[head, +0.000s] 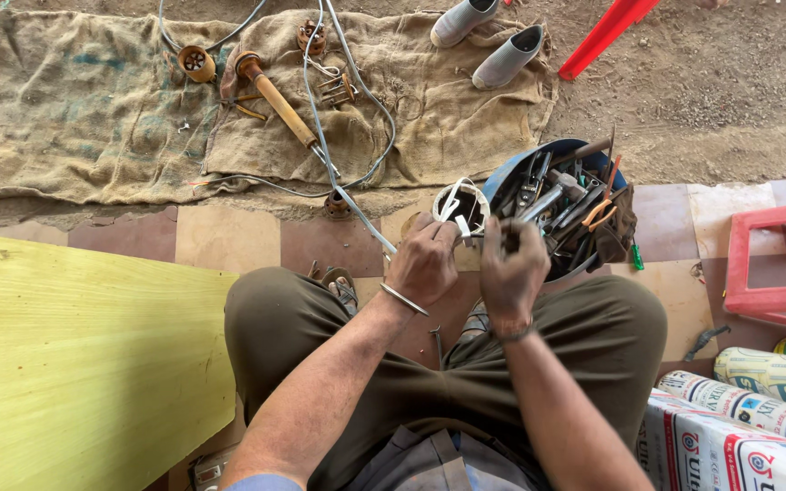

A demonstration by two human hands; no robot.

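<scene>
- The person sits with knees spread, both hands raised together above the tiled floor (pixel 229 241).
- The left hand (pixel 425 264) is curled narrow, its fingers closed on a small white-rimmed tub (pixel 462 205) that sits just beside the blue bowl; what lies inside the tub is too dark to tell. A metal bangle (pixel 404 299) rings that wrist.
- The right hand (pixel 513 268) is clenched around a thin dark tool (pixel 508 238), held upright at the bowl's near edge; its kind cannot be told.
- The blue bowl (pixel 539 155) stands on the floor just ahead of the hands, crammed with hand tools: grey pliers (pixel 531 182), orange-handled pliers (pixel 600 214), screwdrivers and other metal pieces piled on one another, some jutting over the rim.
- A green-handled screwdriver (pixel 636 256) lies on the tiles at the bowl's right.
- Beyond, burlap sacks (pixel 84 109) are spread on the dirt, bearing a rusty rod (pixel 275 98), a round rusty part (pixel 196 62), a grey cable (pixel 357 91) and small fittings.
- A pair of grey shoes (pixel 488 41) rests on the sacks' far right corner.
- A yellow-green board (pixel 75 364) lies at the person's left.
- A red stool (pixel 775 268) and printed sacks (pixel 739 427) are at the right.
</scene>
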